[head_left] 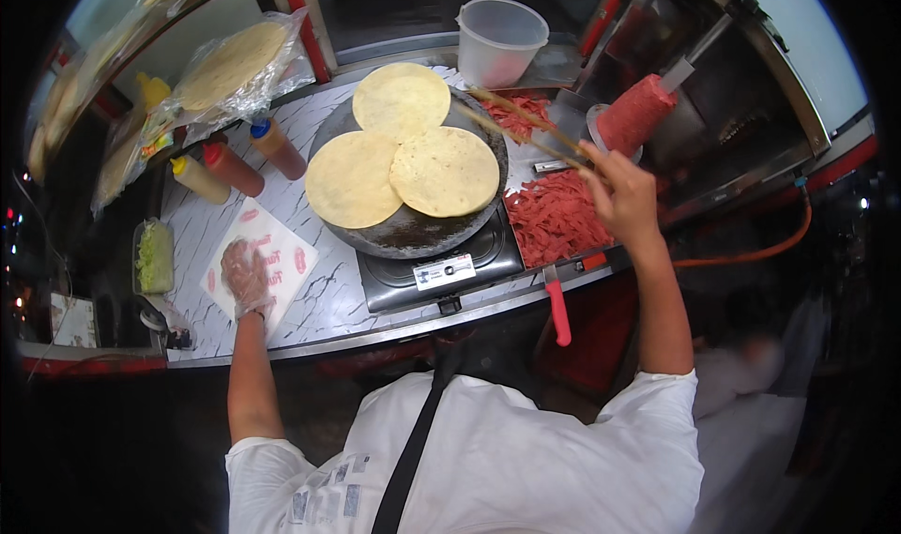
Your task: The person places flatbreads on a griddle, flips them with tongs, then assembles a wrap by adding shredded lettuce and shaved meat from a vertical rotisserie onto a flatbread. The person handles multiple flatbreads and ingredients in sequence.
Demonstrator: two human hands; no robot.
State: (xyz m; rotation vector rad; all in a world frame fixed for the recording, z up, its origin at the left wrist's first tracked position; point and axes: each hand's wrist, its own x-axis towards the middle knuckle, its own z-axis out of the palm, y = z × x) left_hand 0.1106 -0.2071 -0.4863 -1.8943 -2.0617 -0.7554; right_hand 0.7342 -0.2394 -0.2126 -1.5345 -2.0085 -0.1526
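Note:
My left hand [246, 276], in a clear plastic glove, lies spread on a white paper sheet [286, 295] with red print. My right hand [621, 196] is bare and closed around long wooden tongs [530, 123]; whether their two sticks are joined is hidden in the hand. The tips reach left over the right edge of a round black griddle [394, 245]. Three flatbreads lie on it, partly overlapping: one at the back [401, 100], one at the left [352, 182] and one at the right [446, 173]. Thin-cut reddish meat [556, 220] lies in a tray below the right hand.
A meat cone [638, 114] stands on a spit at the right. Behind the griddle is a translucent bucket [502, 41]. Squeeze bottles [233, 168] and a shredded-greens tub [153, 257] are at the left. A red-handled knife [557, 309] overhangs the front edge.

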